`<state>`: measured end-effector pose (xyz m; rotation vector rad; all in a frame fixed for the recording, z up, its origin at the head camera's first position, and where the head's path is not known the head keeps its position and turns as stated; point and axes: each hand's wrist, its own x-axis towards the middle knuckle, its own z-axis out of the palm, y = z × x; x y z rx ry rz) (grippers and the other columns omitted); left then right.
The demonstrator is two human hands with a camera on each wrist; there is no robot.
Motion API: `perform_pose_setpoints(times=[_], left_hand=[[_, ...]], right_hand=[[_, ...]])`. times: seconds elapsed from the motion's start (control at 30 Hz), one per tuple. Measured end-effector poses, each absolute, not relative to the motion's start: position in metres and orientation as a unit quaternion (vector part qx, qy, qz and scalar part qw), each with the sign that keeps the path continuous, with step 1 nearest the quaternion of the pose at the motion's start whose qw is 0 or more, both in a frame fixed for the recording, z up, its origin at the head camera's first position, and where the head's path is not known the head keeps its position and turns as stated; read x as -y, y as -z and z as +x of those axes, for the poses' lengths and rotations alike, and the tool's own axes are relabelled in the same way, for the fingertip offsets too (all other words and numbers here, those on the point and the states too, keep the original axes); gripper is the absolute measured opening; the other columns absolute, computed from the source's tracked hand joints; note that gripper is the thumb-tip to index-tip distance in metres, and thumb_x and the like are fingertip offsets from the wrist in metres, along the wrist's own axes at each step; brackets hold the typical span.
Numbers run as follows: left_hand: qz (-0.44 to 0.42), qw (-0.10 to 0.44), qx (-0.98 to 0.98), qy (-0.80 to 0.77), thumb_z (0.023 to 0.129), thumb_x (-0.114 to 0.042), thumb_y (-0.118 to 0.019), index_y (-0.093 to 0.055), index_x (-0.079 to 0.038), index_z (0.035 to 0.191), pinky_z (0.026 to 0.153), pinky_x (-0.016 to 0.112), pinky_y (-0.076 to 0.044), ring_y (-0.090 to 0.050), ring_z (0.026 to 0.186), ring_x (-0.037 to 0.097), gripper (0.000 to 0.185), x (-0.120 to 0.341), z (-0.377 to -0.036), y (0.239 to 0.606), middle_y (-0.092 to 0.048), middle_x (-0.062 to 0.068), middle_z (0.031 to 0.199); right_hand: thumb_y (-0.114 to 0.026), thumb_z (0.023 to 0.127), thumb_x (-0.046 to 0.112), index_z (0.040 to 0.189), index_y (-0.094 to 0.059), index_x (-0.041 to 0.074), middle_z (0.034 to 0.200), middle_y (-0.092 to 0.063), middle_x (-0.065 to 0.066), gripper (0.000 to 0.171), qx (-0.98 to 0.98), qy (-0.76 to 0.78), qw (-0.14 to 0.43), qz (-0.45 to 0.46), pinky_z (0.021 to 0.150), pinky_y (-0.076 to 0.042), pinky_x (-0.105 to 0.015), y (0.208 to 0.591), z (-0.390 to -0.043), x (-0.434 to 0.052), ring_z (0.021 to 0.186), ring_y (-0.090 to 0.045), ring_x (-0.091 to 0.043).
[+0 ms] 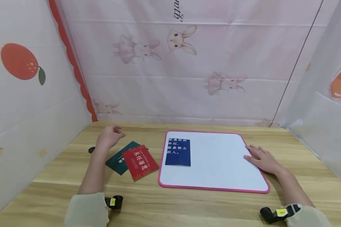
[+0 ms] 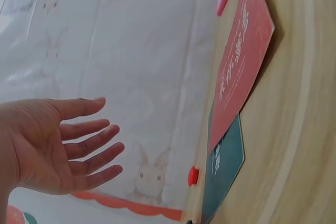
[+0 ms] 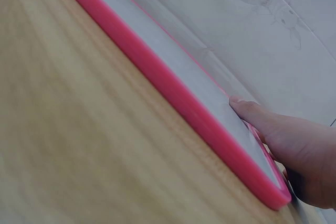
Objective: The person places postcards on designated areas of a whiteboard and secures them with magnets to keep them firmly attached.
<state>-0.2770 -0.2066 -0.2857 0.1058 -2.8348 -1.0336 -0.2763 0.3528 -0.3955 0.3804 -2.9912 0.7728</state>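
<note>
My left hand (image 1: 109,137) is raised above the table beside the green card (image 1: 116,160), and its fingers (image 2: 94,145) hold nothing. A red card (image 1: 140,162) with white lettering overlaps the green one. To the right lies a whiteboard (image 1: 218,160) with a pink frame. On its left part sits a dark blue card (image 1: 178,154) with white characters. My right hand (image 1: 264,160) rests on the board's right edge, the thumb (image 3: 249,109) over the white surface. In the right wrist view the other fingertips are hidden.
A small black round piece (image 1: 91,149) lies by the left forearm. The left wrist view shows a small red piece (image 2: 193,176) behind the green card. Printed cloth walls (image 1: 164,94) enclose the wooden table (image 1: 164,208) at the back and both sides.
</note>
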Motion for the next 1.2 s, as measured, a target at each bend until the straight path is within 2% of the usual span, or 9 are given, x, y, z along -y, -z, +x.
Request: perform_pose_setpoints(times=[0.63,1.2], left_hand=[[0.052,-0.019,0.946,0.320,0.089,-0.016,-0.059,-0.039,0.009,0.129,0.087,0.054,-0.039,-0.043,0.107,0.045,0.052,0.269,-0.273,0.303,-0.045,0.032,0.119],[0.062,-0.081,0.963,0.250,0.086,-0.017,-0.062,-0.048,0.011,0.117,0.089,0.057,-0.035,-0.040,0.105,0.045,0.044,0.285,-0.268,0.317,-0.042,0.034,0.119]], right_hand=[[-0.049,0.091,0.046,0.141,-0.028,-0.001,0.141,-0.019,-0.034,0.072,0.959,-0.256,0.011,0.120,0.093,-0.001,-0.070,0.396,-0.274,-0.353,0.126,-0.004,-0.054],[-0.049,0.090,0.048,0.141,-0.028,-0.001,0.141,-0.018,-0.034,0.073,0.959,-0.258,0.008,0.120,0.092,0.000,-0.070,0.394,-0.275,-0.354,0.126,-0.003,-0.054]])
